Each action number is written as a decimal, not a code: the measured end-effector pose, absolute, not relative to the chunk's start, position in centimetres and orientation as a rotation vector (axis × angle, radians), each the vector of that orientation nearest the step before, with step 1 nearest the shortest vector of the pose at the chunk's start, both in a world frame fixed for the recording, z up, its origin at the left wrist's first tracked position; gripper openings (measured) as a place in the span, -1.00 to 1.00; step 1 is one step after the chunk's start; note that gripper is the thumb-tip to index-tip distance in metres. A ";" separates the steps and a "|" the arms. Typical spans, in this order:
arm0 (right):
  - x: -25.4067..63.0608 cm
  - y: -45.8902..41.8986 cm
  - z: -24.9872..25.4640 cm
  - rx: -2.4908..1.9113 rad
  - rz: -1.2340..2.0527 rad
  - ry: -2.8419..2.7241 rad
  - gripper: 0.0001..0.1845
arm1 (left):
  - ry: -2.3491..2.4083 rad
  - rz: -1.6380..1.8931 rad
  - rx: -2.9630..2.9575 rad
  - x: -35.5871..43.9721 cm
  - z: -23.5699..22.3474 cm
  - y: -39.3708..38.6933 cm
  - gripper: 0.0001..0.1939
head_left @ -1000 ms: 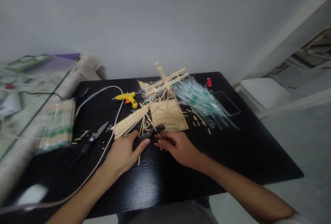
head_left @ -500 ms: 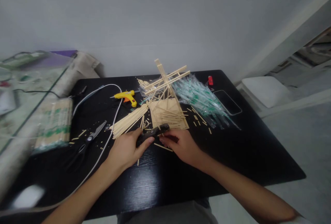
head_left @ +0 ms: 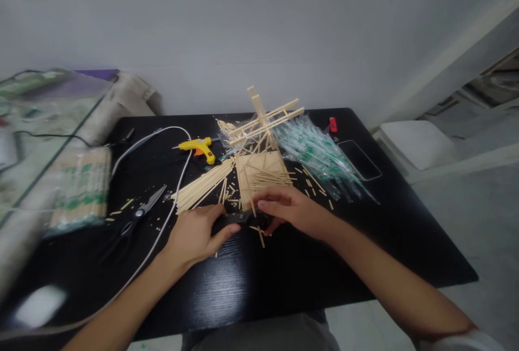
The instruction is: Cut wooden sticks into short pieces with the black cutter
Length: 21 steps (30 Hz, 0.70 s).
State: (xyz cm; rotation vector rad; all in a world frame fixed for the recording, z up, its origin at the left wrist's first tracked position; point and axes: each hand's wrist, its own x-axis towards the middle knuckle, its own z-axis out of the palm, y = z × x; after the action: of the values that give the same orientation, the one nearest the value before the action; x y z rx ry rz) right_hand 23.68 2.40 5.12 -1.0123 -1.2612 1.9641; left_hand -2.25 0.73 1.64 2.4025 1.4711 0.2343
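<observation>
The work looks partway along. A frame (head_left: pixel 259 107) of joined sticks, with long bars crossing an upright, is already built and stands toward the back of the desk (head_left: pixel 389 243). In front of it lies a flat panel (head_left: pixel 268 160) of sticks set side by side, with a loose-looking pile across its near part; whether frame and panel are fixed together, I cannot tell.

Cutting is the step in hand, I judge. The left hand (head_left: pixel 197 232) is wrapped around a dark tool (head_left: pixel 234 218), just short of the panel's near edge. The right hand (head_left: pixel 290 207) has its fingertips together on a thin stick (head_left: pixel 254 209), held at the tool's head; the fingers hide whether the blades meet it. Short pieces (head_left: pixel 308 183) lie scattered right of the panel, so some cutting seems done.

Much stock is left: a fan of long sticks (head_left: pixel 205 184) beside the panel, and a wrapped pack (head_left: pixel 79 189) at far left. The plastic wrappers (head_left: pixel 324 151) at right may be emptied ones. The glue gun (head_left: pixel 201 146) and scissors (head_left: pixel 140 214) lie out of hand, so no gluing is under way now.
</observation>
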 end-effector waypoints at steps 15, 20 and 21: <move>23.0 2.5 3.9 -1.044 2.118 -1.056 -0.59 | 1.605 0.154 2.428 -1.7 1.8 0.5 -0.40; 23.3 2.5 4.3 -1.094 1.998 -1.009 -0.55 | 1.820 0.123 2.356 -2.1 2.0 1.3 -0.37; 23.5 2.5 4.3 -1.100 1.975 -1.011 -0.55 | 1.858 0.153 2.298 -2.3 2.1 1.5 -0.38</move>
State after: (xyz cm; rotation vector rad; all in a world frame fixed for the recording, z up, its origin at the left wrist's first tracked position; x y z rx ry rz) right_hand 23.45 2.47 4.30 -1.1001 -1.0113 1.9750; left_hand -2.28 1.55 2.08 2.2981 1.8581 0.1526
